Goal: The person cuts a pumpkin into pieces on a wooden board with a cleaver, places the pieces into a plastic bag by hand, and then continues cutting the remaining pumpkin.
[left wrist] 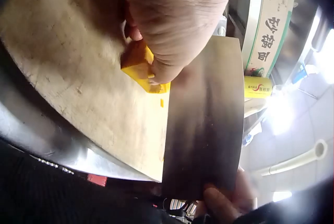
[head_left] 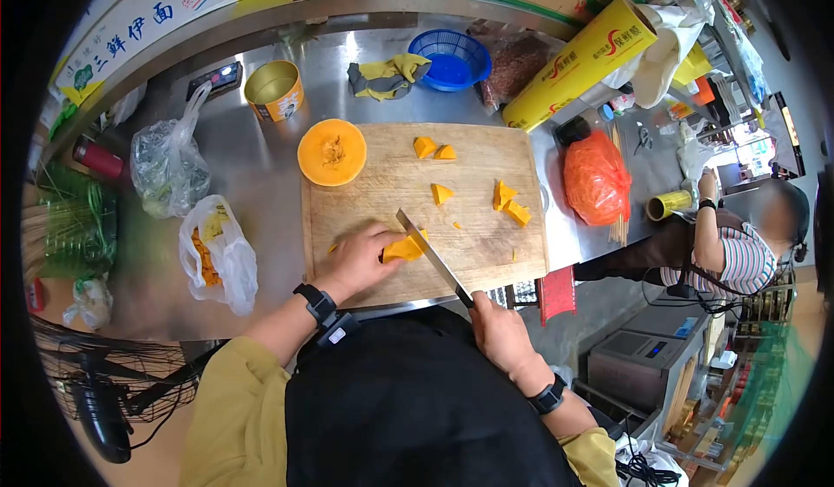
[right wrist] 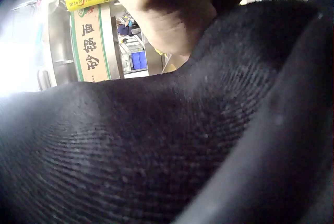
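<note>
On the wooden cutting board, my left hand holds down a piece of pumpkin, its fingers curled over the top. My right hand grips the handle of a cleaver, whose wide blade stands right beside that piece. In the left wrist view the blade shows broadside, close against the pumpkin chunk. Several cut pumpkin pieces lie farther back on the board. A pumpkin half, cut face up, sits at the board's back left corner. Dark cloth covers most of the right wrist view.
Left of the board are a white plastic bag with orange pieces and a clear bag. Behind stand an open tin, a cloth and a blue basket. A red bag sits right; another person stands beyond.
</note>
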### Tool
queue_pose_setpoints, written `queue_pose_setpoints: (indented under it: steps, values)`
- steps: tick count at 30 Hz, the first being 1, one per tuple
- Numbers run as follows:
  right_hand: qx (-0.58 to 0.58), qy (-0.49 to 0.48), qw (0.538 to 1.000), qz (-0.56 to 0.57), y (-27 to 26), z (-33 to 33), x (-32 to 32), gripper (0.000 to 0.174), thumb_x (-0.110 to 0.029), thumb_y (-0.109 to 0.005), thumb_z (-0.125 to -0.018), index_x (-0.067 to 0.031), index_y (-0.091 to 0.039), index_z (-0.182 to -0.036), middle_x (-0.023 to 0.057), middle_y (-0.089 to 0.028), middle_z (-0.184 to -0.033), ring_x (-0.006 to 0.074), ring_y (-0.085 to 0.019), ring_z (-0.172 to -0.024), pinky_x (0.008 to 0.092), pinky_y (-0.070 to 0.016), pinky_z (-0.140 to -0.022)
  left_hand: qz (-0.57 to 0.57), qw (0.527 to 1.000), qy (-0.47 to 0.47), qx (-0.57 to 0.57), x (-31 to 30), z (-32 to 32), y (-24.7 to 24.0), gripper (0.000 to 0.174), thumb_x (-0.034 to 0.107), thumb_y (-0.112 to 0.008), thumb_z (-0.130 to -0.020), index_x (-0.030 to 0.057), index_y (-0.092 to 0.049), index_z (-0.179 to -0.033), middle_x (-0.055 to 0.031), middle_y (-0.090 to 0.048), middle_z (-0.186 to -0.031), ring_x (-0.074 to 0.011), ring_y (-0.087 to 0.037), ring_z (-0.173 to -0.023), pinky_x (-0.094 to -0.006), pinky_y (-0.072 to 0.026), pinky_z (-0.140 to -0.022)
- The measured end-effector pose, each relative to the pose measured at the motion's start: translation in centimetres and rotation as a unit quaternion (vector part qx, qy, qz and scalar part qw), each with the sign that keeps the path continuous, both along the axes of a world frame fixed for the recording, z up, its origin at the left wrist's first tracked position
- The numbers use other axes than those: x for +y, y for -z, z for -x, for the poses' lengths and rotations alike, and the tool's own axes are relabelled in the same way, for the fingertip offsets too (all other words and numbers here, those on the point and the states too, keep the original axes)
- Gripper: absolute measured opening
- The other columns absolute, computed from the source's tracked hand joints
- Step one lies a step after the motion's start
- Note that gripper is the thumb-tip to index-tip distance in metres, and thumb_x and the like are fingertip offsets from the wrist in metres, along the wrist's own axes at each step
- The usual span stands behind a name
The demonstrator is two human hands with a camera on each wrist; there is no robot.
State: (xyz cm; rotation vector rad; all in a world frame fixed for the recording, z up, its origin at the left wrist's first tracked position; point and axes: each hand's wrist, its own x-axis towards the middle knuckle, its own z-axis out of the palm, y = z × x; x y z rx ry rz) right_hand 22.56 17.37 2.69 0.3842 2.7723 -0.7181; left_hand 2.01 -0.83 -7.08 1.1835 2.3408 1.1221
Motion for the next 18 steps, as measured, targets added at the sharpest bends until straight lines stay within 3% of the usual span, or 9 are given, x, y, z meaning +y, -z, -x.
queue_pose_setpoints:
  steps: [9,15,18]
  values:
    - [-0.035,-0.004,0.999,-0.016,-0.7,-0.1,0.2,0.019,-0.012,-0.055,-0.092,-0.0043,-0.044,-0.106,0.0229,-0.063,-0.087,0.0442,-0.062,-0.077,0.0523,-0.0495,-0.066,0.041,0.998,0.037,-0.023,0.0,0.7,-0.9,0.039,0.021,-0.072,-0.078,0.0079,-0.067,-0.114,-0.0068,-0.062,-0.102,-0.0229,-0.064,-0.079,-0.0342,-0.0534,-0.073]
    - [-0.047,-0.035,0.997,-0.054,-1.2,0.3,-0.1,0.023,0.0,-0.052,-0.082,-0.0036,-0.045,-0.103,0.0203,-0.062,-0.088,0.0415,-0.065,-0.075,0.0492,-0.0533,-0.065,0.023,0.999,0.04,-0.013,0.0,0.7,-0.3,0.036,0.021,-0.072,-0.078,0.0059,-0.067,-0.11,-0.0066,-0.061,-0.101,-0.0231,-0.064,-0.079,-0.0352,-0.0532,-0.071]
    - [-0.065,-0.047,0.994,-0.071,-1.0,0.5,0.0,0.023,-0.001,-0.051,-0.083,-0.0032,-0.044,-0.104,0.0198,-0.062,-0.089,0.0401,-0.066,-0.075,0.0477,-0.0543,-0.065,0.055,0.997,0.038,-0.039,0.0,0.8,-0.7,0.036,0.025,-0.073,-0.078,0.0085,-0.068,-0.11,-0.006,-0.063,-0.105,-0.0269,-0.065,-0.088,-0.0391,-0.0544,-0.076]
